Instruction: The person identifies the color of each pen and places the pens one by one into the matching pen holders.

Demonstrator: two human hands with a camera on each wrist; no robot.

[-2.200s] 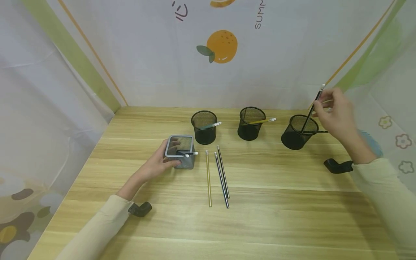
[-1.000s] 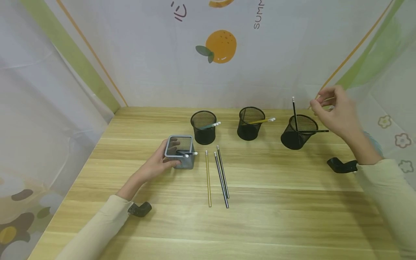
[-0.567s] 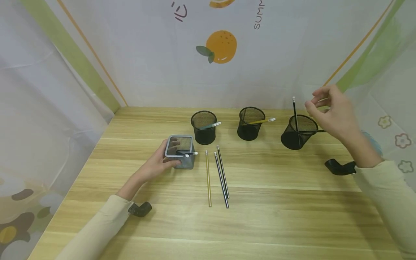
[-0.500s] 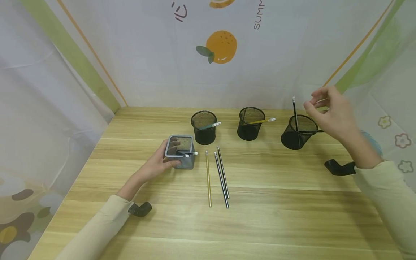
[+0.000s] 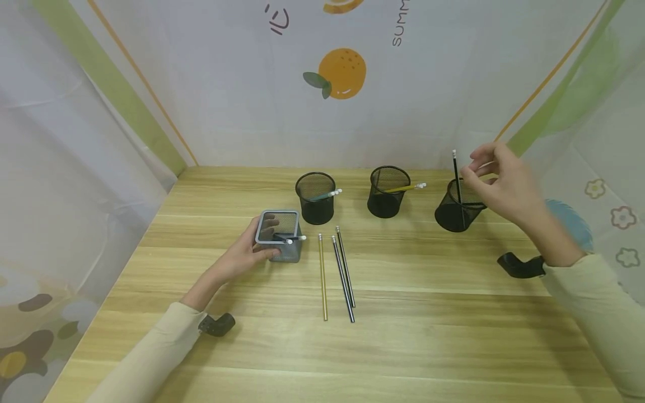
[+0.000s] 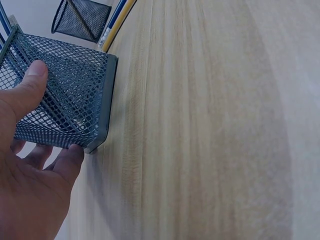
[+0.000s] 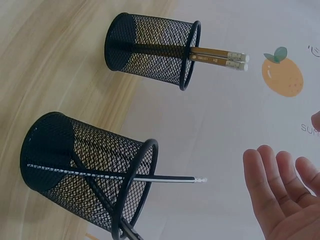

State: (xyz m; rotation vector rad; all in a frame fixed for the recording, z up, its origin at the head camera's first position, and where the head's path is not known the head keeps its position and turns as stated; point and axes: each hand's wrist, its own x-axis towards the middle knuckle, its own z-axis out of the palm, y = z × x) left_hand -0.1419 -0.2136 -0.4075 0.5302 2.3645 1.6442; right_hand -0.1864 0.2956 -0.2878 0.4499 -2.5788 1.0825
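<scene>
My left hand [image 5: 244, 254] grips a square grey mesh pen holder [image 5: 289, 253], thumb on the near side, fingers round the far side. Two pencils with white erasers lean inside it. Above the right-hand black mesh pen cup [image 5: 450, 217] hovers my right hand [image 5: 509, 184], fingers loosely bent. A black pencil [image 7: 172, 179] stands nearly upright in that cup. The right wrist view shows the fingers apart from this pencil and holding nothing. Another dark pencil [image 7: 102, 197] slants in the same cup; in the head view my hand hides its outer end.
A black mesh cup [image 5: 317, 211] holds greenish pencils; another black cup [image 5: 385, 204] holds yellow ones. On the wooden table [image 5: 428, 336] lie a yellow pencil [image 5: 323, 280] and two dark pencils [image 5: 344, 280]. A printed curtain [image 5: 242, 112] stands behind.
My right hand has let go of the black pencil, which now stands in the right-hand cup. The hand drew back, then moved left and slightly down. My left hand has stayed put.
</scene>
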